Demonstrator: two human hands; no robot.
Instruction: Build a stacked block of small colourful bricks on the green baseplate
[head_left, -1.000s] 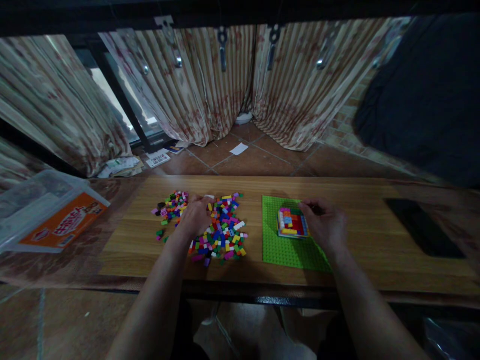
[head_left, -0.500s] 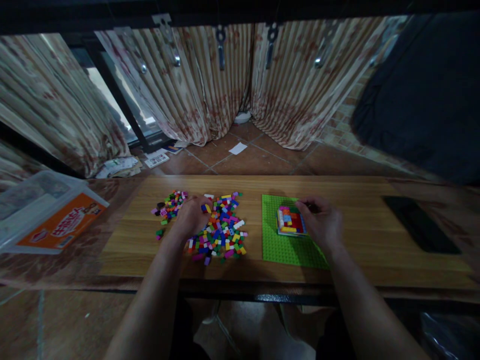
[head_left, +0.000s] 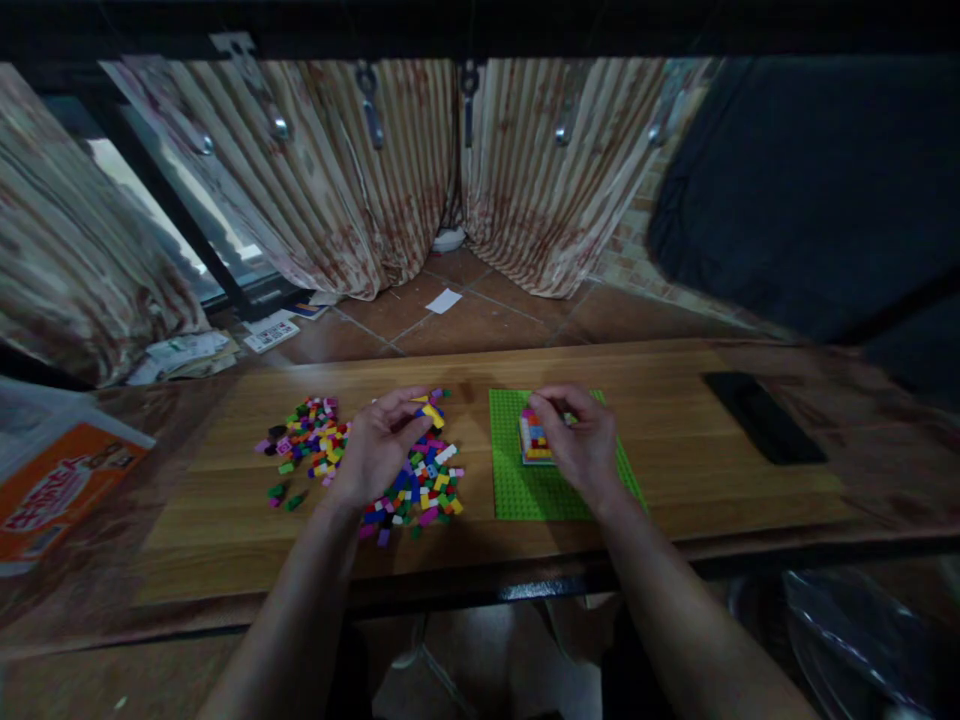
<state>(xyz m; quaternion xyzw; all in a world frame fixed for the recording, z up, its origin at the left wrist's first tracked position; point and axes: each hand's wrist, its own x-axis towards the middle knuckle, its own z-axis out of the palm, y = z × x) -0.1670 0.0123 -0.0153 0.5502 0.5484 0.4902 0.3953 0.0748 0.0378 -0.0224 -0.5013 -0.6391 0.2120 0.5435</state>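
Pinch grips — left hand [head_left: 379,447] on yellow brick [head_left: 431,412], right hand [head_left: 581,442] on brick stack [head_left: 534,445] — orange label [head_left: 52,495] unreadable

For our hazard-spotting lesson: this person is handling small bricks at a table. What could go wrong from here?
The left hand seems to pinch a yellow brick above the loose brick pile; it could slip and vanish among them.
The right hand covers part of the brick build on the green baseplate, so placement may misalign.
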